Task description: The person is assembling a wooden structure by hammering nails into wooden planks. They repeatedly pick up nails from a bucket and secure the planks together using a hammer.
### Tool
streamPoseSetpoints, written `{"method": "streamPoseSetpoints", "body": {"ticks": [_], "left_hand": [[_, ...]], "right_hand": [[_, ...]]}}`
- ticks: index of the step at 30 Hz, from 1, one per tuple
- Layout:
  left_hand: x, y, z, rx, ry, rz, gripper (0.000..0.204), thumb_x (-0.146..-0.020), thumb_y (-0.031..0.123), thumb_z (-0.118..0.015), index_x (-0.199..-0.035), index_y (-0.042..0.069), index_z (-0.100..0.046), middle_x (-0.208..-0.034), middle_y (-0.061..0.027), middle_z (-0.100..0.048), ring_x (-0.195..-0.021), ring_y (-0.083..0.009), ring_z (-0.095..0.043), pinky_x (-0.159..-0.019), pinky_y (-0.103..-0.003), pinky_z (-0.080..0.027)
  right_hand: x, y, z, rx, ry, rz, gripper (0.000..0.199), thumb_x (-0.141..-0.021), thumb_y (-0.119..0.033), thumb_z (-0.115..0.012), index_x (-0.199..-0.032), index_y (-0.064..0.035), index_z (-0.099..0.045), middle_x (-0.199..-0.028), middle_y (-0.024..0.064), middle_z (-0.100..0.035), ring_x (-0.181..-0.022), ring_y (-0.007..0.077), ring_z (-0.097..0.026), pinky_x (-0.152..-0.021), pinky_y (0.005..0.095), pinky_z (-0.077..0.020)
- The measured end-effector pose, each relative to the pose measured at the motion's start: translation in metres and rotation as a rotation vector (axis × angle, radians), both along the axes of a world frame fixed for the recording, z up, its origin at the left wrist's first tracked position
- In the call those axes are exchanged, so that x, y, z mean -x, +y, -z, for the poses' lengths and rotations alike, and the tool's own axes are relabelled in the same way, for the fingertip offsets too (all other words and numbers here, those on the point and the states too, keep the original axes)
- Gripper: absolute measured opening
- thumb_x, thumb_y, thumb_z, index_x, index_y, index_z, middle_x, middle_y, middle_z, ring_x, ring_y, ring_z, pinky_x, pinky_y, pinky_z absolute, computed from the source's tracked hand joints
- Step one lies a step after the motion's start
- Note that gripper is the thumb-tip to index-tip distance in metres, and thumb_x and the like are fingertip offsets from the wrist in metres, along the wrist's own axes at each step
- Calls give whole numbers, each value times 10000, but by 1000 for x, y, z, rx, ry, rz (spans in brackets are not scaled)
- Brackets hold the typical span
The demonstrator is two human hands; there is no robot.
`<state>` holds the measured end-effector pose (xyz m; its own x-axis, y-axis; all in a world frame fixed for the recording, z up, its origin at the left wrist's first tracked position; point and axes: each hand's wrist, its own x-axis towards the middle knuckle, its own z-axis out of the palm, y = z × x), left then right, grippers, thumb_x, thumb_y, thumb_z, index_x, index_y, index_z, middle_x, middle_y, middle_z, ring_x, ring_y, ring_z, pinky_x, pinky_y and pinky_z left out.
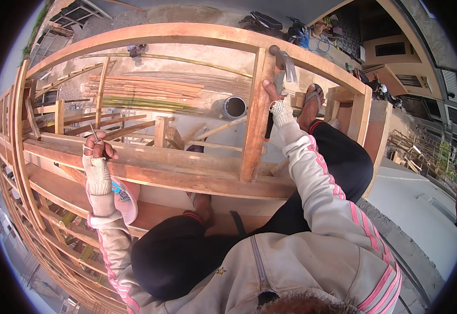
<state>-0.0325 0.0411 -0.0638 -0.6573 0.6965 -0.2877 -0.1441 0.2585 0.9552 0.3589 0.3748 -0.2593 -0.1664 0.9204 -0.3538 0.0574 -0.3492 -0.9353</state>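
My left hand [101, 147], in a cut-off knit glove, is closed with a thin nail [95, 132] sticking up between the fingers. It is over a long wooden beam [186, 173] on the left. My right hand [274, 94] is wrapped round a claw hammer [289, 67], its metal head above the fingers and its dark handle end showing below the wrist. The thumb side of that hand lies against a short wooden crosspiece [255, 131], which joins the near beam to the far curved-looking beam [186, 32].
I sit astride the timber frame, sandalled feet on either side. A pink-and-white shoe-like item [127, 203] is beside my left forearm. Far below are stacked planks [144, 88], a dark-mouthed bucket [234, 108] and a parked motorbike [297, 30]. A concrete ledge [411, 251] lies right.
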Motion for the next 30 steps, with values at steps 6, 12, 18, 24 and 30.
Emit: {"method": "streamPoseSetpoints", "body": {"ticks": [6, 12, 18, 24, 30], "left_hand": [[-77, 191, -5, 173, -252, 544, 157, -995, 250, -568, -1056, 106, -579, -680, 73, -363, -518, -59, -306, -478, -217, -277], [-168, 278, 59, 275, -144, 547, 240, -1016, 321, -613, -939, 96, -644, -874, -1, -603, -836, -125, -593, -733, -279, -494], [-194, 265, 102, 274, -272, 594, 310, -1022, 425, -597, -1056, 135, -701, -1268, -11, -616, -1324, -208, -445, -1100, -449, -342], [-238, 283, 143, -77, -479, 396, 347, -1055, 356, -557, -1115, 39, -682, -1207, -78, -663, -1123, -173, -598, -972, -306, -465], [-262, 275, 168, -364, -336, 244, 462, -1034, 181, -607, -1448, 30, -467, -1255, -121, -654, -1161, -224, -599, -1026, -321, -481]], "right_hand": [[6, -9, -43, 111, 26, -24, 665, -836, -414, -850, -1296, 5, -614, -1035, 70, -707, -903, 152, -651, -790, 300, -525], [9, -5, -38, 63, 149, -25, 712, -829, -448, -847, -1325, -1, -599, -1080, 65, -699, -889, 137, -645, -777, 292, -523], [5, -7, -31, 97, 103, -100, 691, -856, -453, -825, -1309, 19, -604, -1066, 90, -710, -889, 141, -646, -790, 302, -525], [9, -7, -22, -13, 185, -47, 476, -888, -386, -820, -1154, -23, -667, -935, 45, -720, -795, 113, -662, -680, 277, -537], [7, -8, -7, 98, 61, -51, 596, -893, -432, -806, -1273, -15, -612, -1044, 80, -713, -893, 153, -665, -763, 299, -542]]}}
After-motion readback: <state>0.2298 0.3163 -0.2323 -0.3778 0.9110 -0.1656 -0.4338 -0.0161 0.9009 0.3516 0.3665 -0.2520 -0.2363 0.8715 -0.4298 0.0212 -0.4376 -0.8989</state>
